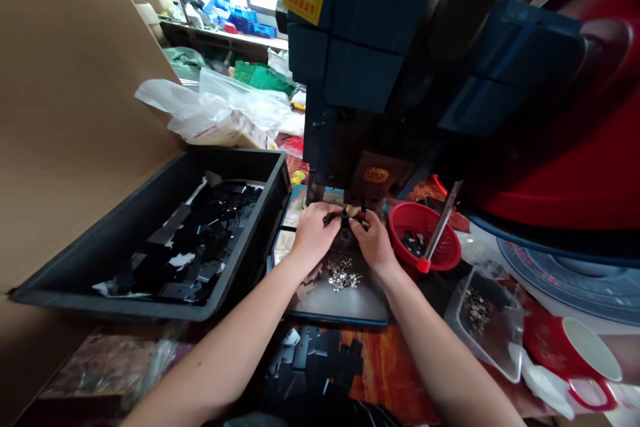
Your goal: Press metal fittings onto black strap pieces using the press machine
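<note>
Under the head of a blue press (357, 47), my left hand (314, 232) and my right hand (374, 241) meet with fingers closed on a small black flat part (331, 218). Fingers cover most of that part, and a small tan thing (353, 211) shows between the hands; I cannot make out what it is. Just below them, a loose pile of small shiny metal rivet-like pieces (344, 279) lies on the grey metal plate (335, 305). Nearer to me, several black flat parts (315, 357) lie on the wooden table (385, 367).
A black bin (225, 303) of dark flat parts stands left, beside a cardboard wall (75, 113). To the right are a red basket (447, 257), a clear scoop-shaped container (505, 353) of small metal pieces and a red mug (555, 340). A large red wheel-like guard (565, 167) overhangs them.
</note>
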Action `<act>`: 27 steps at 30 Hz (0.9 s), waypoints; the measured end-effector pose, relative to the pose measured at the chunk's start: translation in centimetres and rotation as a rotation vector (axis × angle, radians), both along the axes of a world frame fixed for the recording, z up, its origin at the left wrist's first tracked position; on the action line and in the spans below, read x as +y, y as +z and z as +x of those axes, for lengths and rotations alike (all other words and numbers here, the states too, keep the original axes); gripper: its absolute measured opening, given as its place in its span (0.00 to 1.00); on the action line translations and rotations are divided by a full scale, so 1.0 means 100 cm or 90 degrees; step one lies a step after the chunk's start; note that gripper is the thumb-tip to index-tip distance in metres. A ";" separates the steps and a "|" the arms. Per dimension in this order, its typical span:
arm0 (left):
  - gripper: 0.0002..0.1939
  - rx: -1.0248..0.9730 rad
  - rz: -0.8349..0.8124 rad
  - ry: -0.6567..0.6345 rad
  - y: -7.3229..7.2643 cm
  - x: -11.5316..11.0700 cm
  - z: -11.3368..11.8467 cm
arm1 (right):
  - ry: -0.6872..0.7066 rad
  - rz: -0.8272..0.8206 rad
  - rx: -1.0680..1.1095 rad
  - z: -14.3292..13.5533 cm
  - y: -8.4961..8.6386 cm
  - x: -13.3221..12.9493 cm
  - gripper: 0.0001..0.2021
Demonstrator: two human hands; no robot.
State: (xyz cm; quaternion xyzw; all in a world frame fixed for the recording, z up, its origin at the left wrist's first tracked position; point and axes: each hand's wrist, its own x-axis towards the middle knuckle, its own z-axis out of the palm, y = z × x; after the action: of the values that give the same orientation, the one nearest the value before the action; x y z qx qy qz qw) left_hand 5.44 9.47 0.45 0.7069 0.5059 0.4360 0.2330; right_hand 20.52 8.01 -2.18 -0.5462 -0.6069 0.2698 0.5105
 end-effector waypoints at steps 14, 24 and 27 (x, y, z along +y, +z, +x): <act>0.10 0.206 0.112 -0.026 -0.011 -0.100 -0.074 | -0.146 0.025 -0.339 0.069 -0.010 -0.091 0.12; 0.18 0.341 0.173 -0.108 -0.046 -0.134 -0.096 | -0.008 0.077 -0.624 0.051 -0.001 -0.132 0.12; 0.16 0.302 0.218 -0.118 -0.050 -0.136 -0.096 | 0.074 0.134 -0.615 0.046 -0.003 -0.151 0.12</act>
State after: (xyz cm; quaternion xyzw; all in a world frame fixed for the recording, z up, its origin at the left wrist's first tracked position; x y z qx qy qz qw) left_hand -4.13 -4.10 -4.51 0.8609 0.3988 0.3151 0.0244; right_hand 25.11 -7.05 -2.48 -0.5195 -0.8275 -0.0487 0.2074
